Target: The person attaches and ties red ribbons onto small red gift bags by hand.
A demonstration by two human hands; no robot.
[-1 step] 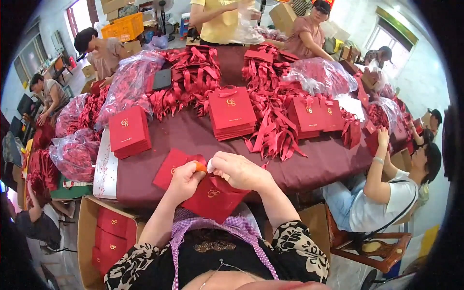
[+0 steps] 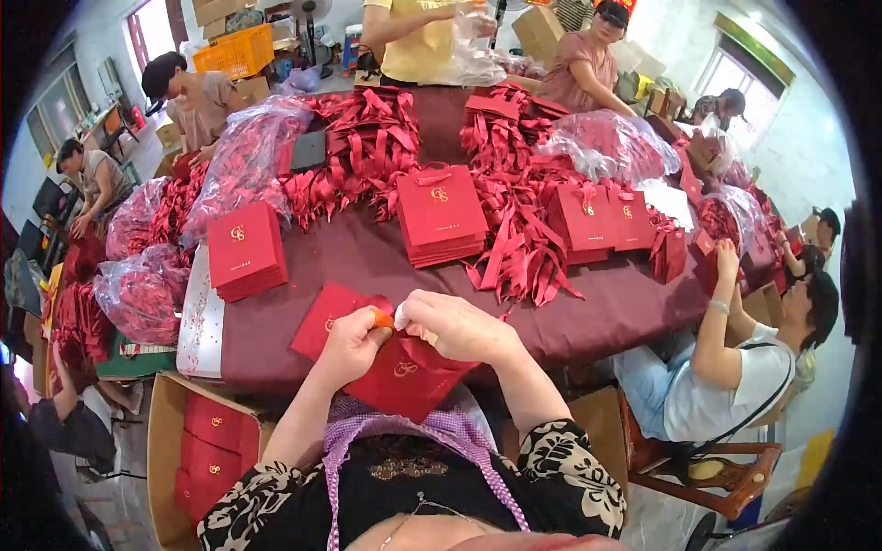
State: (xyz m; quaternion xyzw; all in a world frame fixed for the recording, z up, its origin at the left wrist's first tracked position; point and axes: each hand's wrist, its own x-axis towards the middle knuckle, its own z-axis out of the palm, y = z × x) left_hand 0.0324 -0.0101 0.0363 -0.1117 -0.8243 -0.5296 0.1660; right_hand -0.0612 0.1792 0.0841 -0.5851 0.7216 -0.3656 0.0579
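— What is being handled?

— A flat red paper bag (image 2: 404,375) with a gold emblem, at the near edge of the desk (image 2: 606,308), partly hanging over the person's lap. One corner points down toward the person; its long axis runs diagonally from upper left to lower right. A second flat red bag (image 2: 323,321) lies on the desk just beside it, to the left.

— And the hands?

— The left hand (image 2: 347,347) has its grip together on a small orange piece (image 2: 383,319) above the bag. The right hand (image 2: 457,326) pinches a small white bit (image 2: 401,317) right next to it, fingertips closed; the two hands nearly touch.

— What else is on the desk?

— Two stacks of red bags: one at the left (image 2: 244,250), one in the middle (image 2: 440,213). Further right, two red bags (image 2: 602,217) stand side by side. Heaps of red ribbon handles (image 2: 519,248) spread among them, and clear plastic sacks of red pieces (image 2: 147,292) sit along the left.

— Below the desk?

— A cardboard box (image 2: 165,432) at the left holds more red bags. A seated person in a white shirt (image 2: 735,386) reaches to the desk from the right.
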